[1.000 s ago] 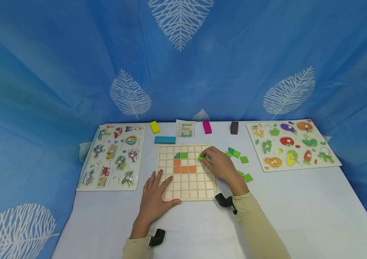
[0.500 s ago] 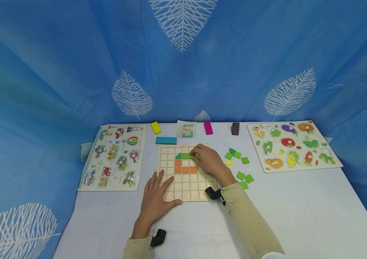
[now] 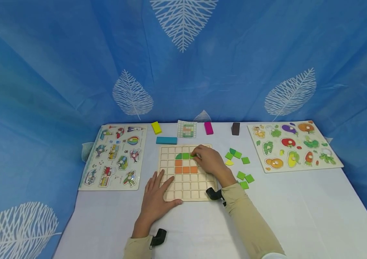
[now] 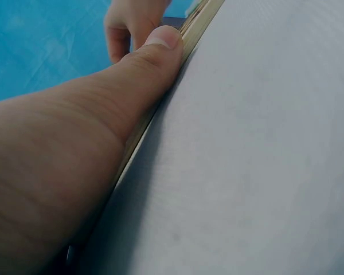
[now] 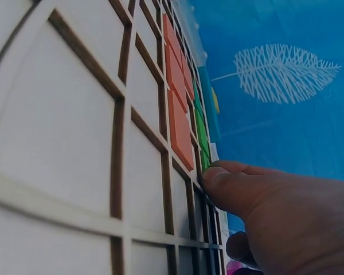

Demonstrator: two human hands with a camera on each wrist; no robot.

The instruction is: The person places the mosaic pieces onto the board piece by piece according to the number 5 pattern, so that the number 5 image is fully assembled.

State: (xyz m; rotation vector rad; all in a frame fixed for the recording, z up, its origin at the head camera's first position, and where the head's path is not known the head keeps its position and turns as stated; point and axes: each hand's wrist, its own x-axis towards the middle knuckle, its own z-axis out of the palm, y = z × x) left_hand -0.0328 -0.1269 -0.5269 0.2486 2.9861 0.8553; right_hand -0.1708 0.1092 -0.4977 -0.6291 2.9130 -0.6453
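Hardly moved, right hand [image 3: 210,162] pinches green tile [image 3: 192,156]; left hand [image 3: 156,198] flat on grid board [image 3: 189,190] edge.

Four orange tiles [image 3: 185,169], seven loose green tiles [image 3: 237,155], four blocks [image 3: 166,140], two picture puzzles [image 3: 115,156].

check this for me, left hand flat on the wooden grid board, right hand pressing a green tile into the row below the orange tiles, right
Not quite. The left hand does lie flat on the square wooden grid board, but the right hand presses the small green square tile into the row above the flat orange square tiles, beside the other green pieces. The head view shows it.
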